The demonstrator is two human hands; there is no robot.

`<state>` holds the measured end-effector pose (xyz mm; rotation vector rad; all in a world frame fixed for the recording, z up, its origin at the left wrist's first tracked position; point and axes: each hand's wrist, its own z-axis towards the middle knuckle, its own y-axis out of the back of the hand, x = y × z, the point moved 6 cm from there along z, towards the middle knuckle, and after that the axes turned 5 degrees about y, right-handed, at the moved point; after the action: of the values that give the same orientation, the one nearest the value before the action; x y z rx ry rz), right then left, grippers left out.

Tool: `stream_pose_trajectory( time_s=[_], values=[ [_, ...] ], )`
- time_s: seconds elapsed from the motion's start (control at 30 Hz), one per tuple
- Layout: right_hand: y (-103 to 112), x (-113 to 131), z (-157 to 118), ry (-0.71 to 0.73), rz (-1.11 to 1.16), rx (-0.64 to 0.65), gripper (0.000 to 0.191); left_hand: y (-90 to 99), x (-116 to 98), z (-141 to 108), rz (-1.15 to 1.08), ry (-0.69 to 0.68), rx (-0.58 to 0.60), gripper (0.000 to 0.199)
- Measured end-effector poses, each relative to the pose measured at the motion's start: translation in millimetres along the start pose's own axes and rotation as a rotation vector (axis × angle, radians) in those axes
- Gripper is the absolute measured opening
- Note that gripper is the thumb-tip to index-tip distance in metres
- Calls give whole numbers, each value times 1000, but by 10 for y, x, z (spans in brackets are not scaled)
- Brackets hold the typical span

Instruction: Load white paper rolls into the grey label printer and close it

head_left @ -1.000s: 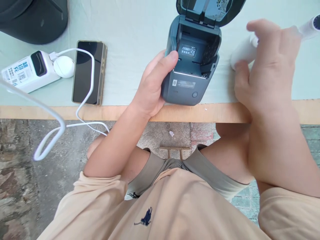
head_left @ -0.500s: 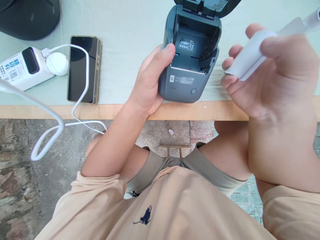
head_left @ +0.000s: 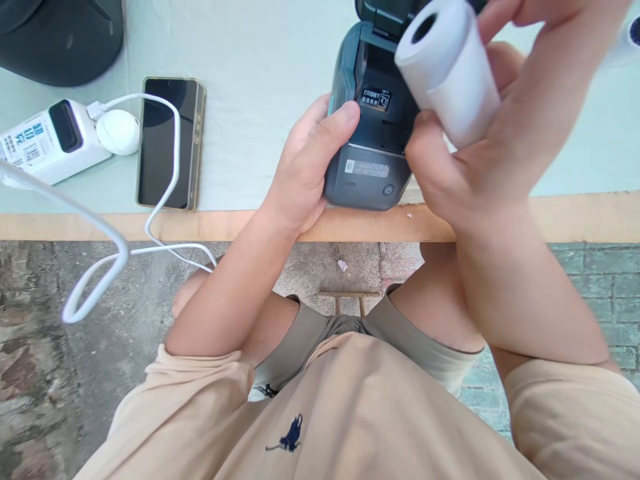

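A dark grey label printer (head_left: 367,180) stands at the table's front edge with its lid raised and its inner bay showing. My left hand (head_left: 310,160) is closed round the printer's left side, thumb on the rim. In my right hand (head_left: 480,160) is a white paper roll (head_left: 463,80), tilted, its dark core hole facing up and left. The roll hangs over the right side of the printer and hides part of the bay and lid; whether the two touch, I cannot tell.
Left on the table (head_left: 240,60) are a phone (head_left: 163,143), a white power strip (head_left: 50,143) with a plugged-in charger (head_left: 117,132), and a black object (head_left: 60,40). A white cable (head_left: 100,227) loops over the edge. Another white roll (head_left: 625,47) lies far right.
My right hand has moved left and turned, bringing the paper roll from the right over to the printer. My left hand still holds the printer, which has barely shifted.
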<state>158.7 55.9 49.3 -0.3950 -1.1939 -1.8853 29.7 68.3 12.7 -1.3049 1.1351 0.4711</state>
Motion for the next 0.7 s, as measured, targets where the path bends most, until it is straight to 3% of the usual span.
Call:
stream_pose_trajectory(
  time_s=[0.2, 0.37, 0.5, 0.7],
  values=[
    [-72, 269, 108, 125, -340, 58, 34, 6, -19, -10, -40, -1, 11, 7],
    [-13, 264, 141, 137, -248, -11, 29, 22, -35, -21, -11, 3, 36, 9],
    [7, 272, 149, 264, -103, -44, 30, 33, -21, -23, -33, 8, 36, 8],
    [-16, 241, 119, 272, -132, -12, 16, 37, -8, -17, -36, 24, 28, 8]
  ],
)
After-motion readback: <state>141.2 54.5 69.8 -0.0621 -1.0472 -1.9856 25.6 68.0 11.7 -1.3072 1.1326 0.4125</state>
